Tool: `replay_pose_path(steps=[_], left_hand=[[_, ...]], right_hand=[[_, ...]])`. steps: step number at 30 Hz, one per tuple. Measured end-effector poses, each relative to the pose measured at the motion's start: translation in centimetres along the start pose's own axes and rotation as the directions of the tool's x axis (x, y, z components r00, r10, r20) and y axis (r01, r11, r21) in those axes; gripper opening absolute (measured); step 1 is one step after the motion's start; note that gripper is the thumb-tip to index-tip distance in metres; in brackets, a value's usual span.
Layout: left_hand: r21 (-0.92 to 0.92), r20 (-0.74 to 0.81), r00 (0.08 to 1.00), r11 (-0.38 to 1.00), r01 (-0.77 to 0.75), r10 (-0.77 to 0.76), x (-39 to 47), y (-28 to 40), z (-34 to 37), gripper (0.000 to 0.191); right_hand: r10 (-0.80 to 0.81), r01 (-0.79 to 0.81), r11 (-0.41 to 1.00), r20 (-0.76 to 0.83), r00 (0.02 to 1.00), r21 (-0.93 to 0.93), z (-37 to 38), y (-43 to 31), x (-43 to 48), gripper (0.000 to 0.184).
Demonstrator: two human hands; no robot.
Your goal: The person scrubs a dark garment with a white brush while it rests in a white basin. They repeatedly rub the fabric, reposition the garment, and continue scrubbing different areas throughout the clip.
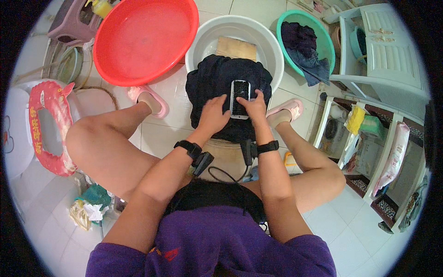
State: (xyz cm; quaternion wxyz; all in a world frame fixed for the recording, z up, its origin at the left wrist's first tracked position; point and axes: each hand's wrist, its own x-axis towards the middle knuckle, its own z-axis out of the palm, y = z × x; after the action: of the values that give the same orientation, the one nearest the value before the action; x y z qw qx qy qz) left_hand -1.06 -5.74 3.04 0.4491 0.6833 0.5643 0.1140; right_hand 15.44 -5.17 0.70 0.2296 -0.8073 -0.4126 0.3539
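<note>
Black cloth (211, 79), wet-looking and bunched, lies over the near rim of a grey-white basin (238, 24). A wooden board (237, 48) slopes inside that basin and goes under the cloth. On the cloth rests a white scrubbing brush (240, 117) with its dark bristles facing up. My right hand (254, 105) grips the brush from its right side, thumb over the bristles. Just left of the brush, my left hand (214, 116) lies on the cloth with its fingers apart. Whether it presses the cloth or pinches a fold cannot be told.
A red basin (145, 38) stands at the back left, beside a stool (74, 24) with a yellow pump bottle (101, 7). A green basin (330, 52) with dark clothes (301, 41) is at the back right. Cabinet shelves (367, 149) line the right; a toilet (20, 100) stands left.
</note>
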Motion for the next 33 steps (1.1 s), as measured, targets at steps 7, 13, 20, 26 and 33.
replay_pose_path(steps=[7,13,20,26,33], left_hand=[[-0.386,0.291,0.954,0.903,0.188,-0.075,1.5,0.1,1.1,0.063],[-0.335,0.202,0.973,0.942,-0.038,0.111,0.2,-0.8,1.1,0.049],[0.5,0.061,0.986,0.86,0.104,-0.155,-1.1,-0.6,-1.8,0.122],[0.54,0.152,0.951,0.828,0.149,-0.27,-2.2,-2.1,-1.2,0.133],[0.565,0.164,0.929,0.803,0.188,-0.332,-1.7,-1.4,-1.4,0.131]], right_hand=[[-0.292,0.289,0.956,0.165,0.942,0.04,-0.3,-3.1,-0.9,0.049],[-0.427,0.448,0.893,0.384,0.819,0.037,-1.8,-2.9,-0.7,0.043],[-0.669,0.794,0.509,0.426,0.608,-0.333,-1.7,-0.7,-3.7,0.052],[-0.558,0.611,0.556,0.292,0.777,-0.563,-0.7,1.0,0.4,0.055],[-0.344,0.398,0.711,0.206,0.916,-0.58,-2.0,-1.5,2.8,0.051]])
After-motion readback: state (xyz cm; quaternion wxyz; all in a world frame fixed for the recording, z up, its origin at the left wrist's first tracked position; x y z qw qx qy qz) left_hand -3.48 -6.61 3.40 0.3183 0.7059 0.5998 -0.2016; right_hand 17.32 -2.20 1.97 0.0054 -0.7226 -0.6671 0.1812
